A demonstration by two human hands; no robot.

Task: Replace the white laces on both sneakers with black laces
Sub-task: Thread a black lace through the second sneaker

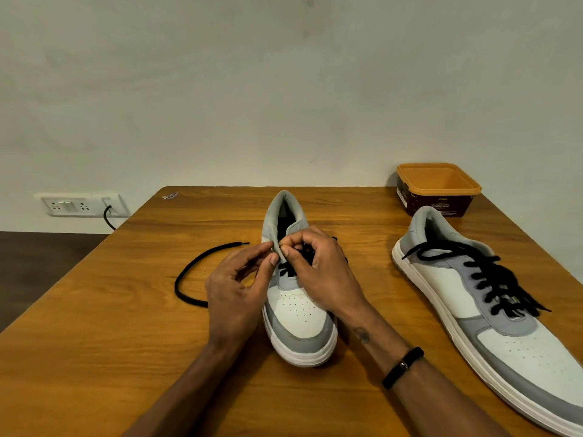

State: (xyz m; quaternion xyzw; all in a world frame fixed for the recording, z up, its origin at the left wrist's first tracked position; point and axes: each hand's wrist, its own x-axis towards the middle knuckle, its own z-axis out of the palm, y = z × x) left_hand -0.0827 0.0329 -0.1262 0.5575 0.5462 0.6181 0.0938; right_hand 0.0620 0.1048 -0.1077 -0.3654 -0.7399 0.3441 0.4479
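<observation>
black lace (192, 272) loops over the wooden table (94, 342) left of the middle sneaker (299, 316); left hand (235, 298) and right hand (325, 272) both pinch it at the eyelets. the laced sneaker (492, 313) lies right.
</observation>
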